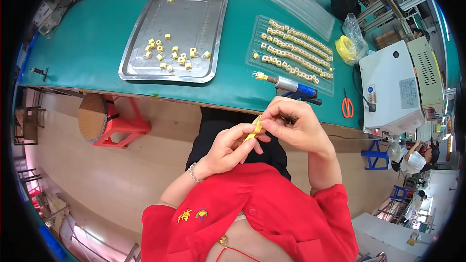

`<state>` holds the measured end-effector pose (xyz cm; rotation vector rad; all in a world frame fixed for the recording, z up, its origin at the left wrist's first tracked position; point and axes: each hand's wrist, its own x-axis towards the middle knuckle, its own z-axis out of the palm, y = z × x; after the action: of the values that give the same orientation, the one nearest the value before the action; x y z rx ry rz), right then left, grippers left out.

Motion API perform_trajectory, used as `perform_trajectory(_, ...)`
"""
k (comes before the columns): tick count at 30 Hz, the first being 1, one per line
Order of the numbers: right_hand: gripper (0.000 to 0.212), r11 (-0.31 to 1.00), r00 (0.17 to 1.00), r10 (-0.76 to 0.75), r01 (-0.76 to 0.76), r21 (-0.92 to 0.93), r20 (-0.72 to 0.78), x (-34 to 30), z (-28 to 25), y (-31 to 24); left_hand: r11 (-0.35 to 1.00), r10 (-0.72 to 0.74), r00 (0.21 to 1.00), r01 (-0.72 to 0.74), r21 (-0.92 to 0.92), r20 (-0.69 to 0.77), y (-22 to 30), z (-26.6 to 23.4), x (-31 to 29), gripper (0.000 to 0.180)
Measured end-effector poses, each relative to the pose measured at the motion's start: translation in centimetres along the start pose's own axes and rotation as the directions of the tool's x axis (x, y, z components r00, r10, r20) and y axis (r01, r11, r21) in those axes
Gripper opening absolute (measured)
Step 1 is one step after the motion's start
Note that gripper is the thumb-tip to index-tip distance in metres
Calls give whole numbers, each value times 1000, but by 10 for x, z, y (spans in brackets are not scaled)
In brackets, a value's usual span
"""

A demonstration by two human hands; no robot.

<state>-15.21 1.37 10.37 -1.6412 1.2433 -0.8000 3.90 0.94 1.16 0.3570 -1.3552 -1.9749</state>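
In front of my chest, just off the bench edge, a short strip of yellow tape is pinched between my two hands. My left hand grips its lower part, fingers curled. With thumb and forefinger, my right hand closes on its upper end; its other fingers are folded in. Beyond the right hand, a silver-and-blue spindle tool lies at the bench edge, a small yellow coil with metal pins at its tip. Behind it, a clear plastic tray holds several curved rows of small yellow coils.
A metal tray with scattered yellow coils stands to the left on the green bench. Orange-handled scissors, a yellow tape roll and a white machine are on the right. A red stool stands on the floor.
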Motion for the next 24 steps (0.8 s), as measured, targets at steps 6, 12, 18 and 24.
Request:
perform_trajectory(6,10,922,927,-335,286,-260,-169,4,12,1,982,-89,996,86,-167,-11,1,7,7,51)
perform_trajectory(12,8,897,917,-352,274,-348,-186,37,-14,-9,969,-108,990,84,-232,-92,-13,-1,23,46)
perform_trajectory(18,7,987,977,-86,57,-147,-197,69,-42,15,973,-90,992,67,-221,-92,-1,-1,38,38)
perform_trajectory(24,8,996,982,52,-65,-62,-183,76,-40,24,969,-123,988,100,-225,-89,-10,-8,40,37)
